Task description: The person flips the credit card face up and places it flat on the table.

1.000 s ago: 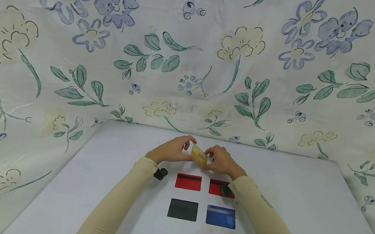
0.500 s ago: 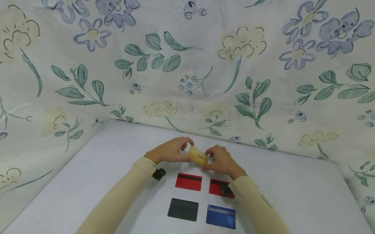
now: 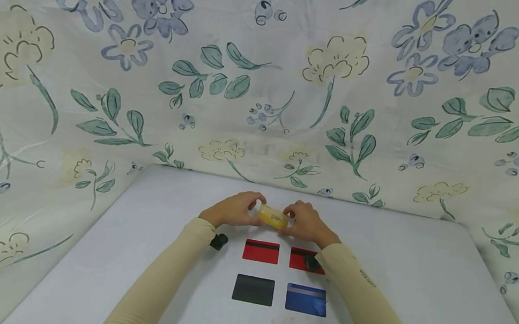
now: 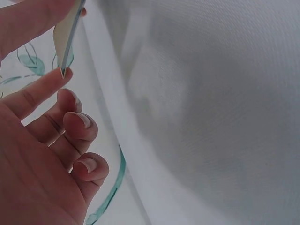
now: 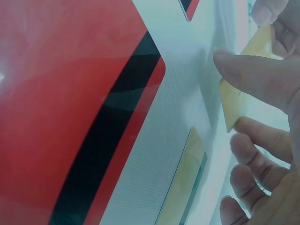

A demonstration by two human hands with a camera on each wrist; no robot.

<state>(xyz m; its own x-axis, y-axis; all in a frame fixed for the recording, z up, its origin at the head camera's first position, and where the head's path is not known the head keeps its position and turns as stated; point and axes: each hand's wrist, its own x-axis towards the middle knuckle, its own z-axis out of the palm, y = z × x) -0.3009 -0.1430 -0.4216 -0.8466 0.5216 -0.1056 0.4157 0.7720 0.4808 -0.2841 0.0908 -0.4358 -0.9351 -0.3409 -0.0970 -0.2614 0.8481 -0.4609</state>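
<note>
Above the far part of the table, both hands hold a yellow card (image 3: 273, 216) with dark lettering, its printed face toward the head camera. My left hand (image 3: 236, 210) pinches its left end; the left wrist view shows the card (image 4: 69, 35) nearly edge-on between thumb and index finger. At the other end, my right hand (image 3: 310, 225) grips the card (image 5: 229, 105) with thumb and index finger, the remaining fingers loosely curled below. Under the right hand, the right wrist view shows a second yellowish card (image 5: 180, 185) with a dark stripe lying on the table.
Nearer the body, two red cards with black stripes lie in a row, the left red card (image 3: 261, 252) and the right red card (image 3: 298, 259), partly covered by the right wrist's camera. Below them lie a black card (image 3: 253, 290) and a blue card (image 3: 306, 299). A floral cloth (image 3: 266, 103) rises behind the white table.
The yellow card has turned from a steep tilt to nearly level, its left end shifting left and slightly down with the left hand. The right hand has stayed almost in place.
</note>
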